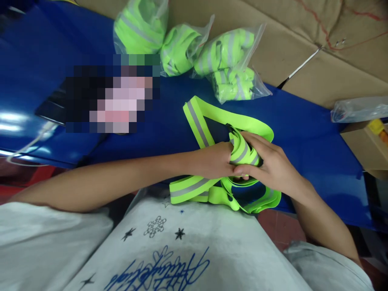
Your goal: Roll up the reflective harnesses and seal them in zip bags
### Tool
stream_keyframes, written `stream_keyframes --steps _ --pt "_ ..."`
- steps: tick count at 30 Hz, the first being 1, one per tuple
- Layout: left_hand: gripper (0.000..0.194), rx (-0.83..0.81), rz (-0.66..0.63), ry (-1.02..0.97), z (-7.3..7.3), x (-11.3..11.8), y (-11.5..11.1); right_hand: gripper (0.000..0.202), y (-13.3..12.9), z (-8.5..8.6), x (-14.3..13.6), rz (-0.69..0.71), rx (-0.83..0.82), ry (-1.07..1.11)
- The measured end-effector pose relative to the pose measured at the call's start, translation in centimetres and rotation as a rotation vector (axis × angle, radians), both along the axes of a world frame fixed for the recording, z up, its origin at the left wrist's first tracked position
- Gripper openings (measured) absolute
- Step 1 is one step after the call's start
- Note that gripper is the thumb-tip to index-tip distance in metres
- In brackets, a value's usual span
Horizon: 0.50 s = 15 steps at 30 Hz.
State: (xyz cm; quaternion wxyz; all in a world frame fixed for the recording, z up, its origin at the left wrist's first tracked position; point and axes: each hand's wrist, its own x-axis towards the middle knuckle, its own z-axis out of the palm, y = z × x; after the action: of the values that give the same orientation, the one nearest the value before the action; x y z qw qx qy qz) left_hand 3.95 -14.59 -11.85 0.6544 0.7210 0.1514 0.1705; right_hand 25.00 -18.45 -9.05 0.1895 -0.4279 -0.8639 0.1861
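Note:
A neon-yellow strap (197, 121) with a grey reflective stripe lies in loops on the blue table, and part of it hangs over the front edge by the shirt. Both hands meet at a folded bundle of this strap. My left hand (212, 161) reaches in from the left, its fingers mostly hidden behind the bundle. My right hand (271, 165) wraps round the bundle from the right, thumb in front and fingers behind. A black piece shows at the bundle's upper end.
Several clear bags (228, 50) of neon straps sit along the table's (312, 153) far side. A blurred-out device (54, 101) with a white cable lies at the left. Cardboard, a plastic bag (357, 110) and a box (368, 147) are at the right.

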Motion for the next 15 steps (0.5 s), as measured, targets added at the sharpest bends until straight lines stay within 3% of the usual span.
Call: stream_keyframes --steps 4,11,13,15 --pt "0.009 -0.256 0.008 -0.054 0.7 -0.1 0.2 0.072 -0.2 0.5 -0.3 -0.078 0.070 0.019" --pt "0.030 -0.550 0.057 -0.017 1.3 -0.1 -0.1 0.040 -0.2 1.1 -0.6 -0.211 0.143 0.155" --pt "0.029 -0.549 0.086 0.041 1.3 0.0 -0.3 0.030 -0.4 1.3 -0.4 -0.271 0.203 0.221" --pt "0.026 -0.434 0.106 0.087 1.5 0.0 -0.3 0.026 -0.8 1.7 -0.4 -0.306 0.215 0.265"
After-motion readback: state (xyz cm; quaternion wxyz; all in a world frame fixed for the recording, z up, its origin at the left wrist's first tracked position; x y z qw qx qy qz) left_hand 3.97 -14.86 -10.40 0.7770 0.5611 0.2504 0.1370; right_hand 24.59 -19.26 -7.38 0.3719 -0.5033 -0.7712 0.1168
